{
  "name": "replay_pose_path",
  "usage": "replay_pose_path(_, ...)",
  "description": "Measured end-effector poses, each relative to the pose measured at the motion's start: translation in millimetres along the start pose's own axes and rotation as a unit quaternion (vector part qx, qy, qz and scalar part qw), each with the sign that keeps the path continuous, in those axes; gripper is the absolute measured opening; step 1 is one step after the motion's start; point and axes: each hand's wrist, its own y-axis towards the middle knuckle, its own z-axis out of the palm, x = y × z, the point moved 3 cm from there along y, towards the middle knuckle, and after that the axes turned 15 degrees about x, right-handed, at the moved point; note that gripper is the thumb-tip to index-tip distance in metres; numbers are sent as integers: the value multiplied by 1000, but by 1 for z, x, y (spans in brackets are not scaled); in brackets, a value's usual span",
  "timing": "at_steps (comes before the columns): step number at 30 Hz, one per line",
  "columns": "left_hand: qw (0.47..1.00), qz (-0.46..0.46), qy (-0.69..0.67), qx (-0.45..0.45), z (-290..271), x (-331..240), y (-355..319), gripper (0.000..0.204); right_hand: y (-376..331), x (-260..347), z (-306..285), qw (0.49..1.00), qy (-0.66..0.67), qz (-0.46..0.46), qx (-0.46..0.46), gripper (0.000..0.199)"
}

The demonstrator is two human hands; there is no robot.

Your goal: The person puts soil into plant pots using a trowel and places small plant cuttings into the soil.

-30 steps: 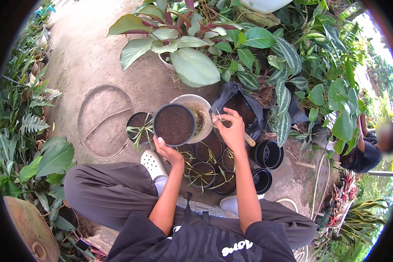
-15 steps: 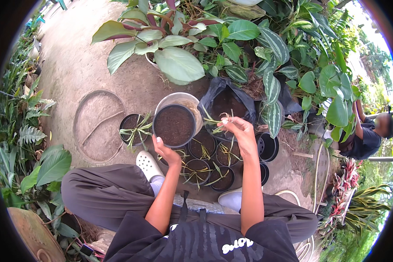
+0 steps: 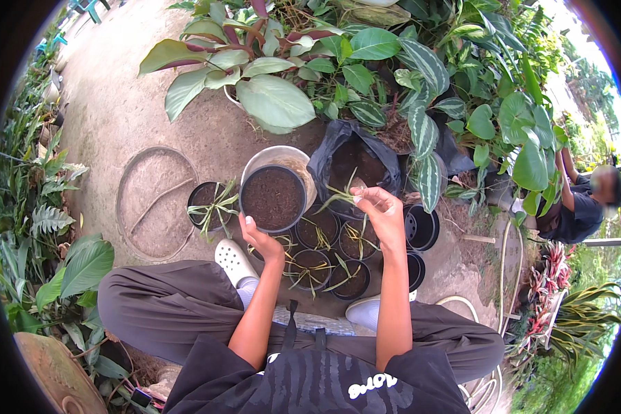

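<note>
My left hand (image 3: 262, 238) supports a black plastic pot (image 3: 273, 198) filled with dark soil, thumb against its near-left side and other fingers hidden by it. The pot is tilted so its soil faces up toward me. In my right hand (image 3: 384, 214) a small, thin-leaved green plantlet (image 3: 339, 197) is pinched between thumb and fingertips, its leaves pointing left. Below and between my hands stand several small black pots (image 3: 317, 230) with soil and thin, partly yellowed seedlings. Just behind the held pot sits a pale, round bucket (image 3: 299, 158).
A black plastic bag (image 3: 359, 134) of soil stands beyond my right hand. Left of the held pot is a potted spidery plant (image 3: 214, 207). Empty black pots (image 3: 419, 228) stand at right. Dense foliage (image 3: 421, 76) borders the far side. A person (image 3: 579, 200) is at far right.
The plantlet has turned slightly in my right fingers, and that hand has shifted a little. My left hand keeps its hold on the pot; the whole view has shifted slightly.
</note>
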Motion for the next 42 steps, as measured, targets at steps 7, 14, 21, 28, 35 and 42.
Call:
replay_pose_path(7, 1000, -5, 6, -16, 2, -1, -2, 51, -6, 19, -5, 981, -191, 6, -24, 14)
replay_pose_path(14, 999, -24, -17, 17, -2, 6, 0, 57, -8, 27, -10, 995, 93, -2, 46, 6)
replay_pose_path(21, 994, -57, 15, 88, -4, 29, -4, 66, -10, 38, 2, 995, -62, -20, 71, 20)
replay_pose_path(28, 963, -36, 56, 262, 29, 2, -28, 64, -15, 41, 41, 961, -264, 18, 81, 17)
replay_pose_path(35, 949, -54, 69, 302, 44, -13, -44, 68, -17, 19, 51, 913, -400, 50, 67, 16)
replay_pose_path(42, 942, -53, 105, 316, 49, -19, -48, 74, -17, 19, 63, 887, -437, 142, 41, 16)
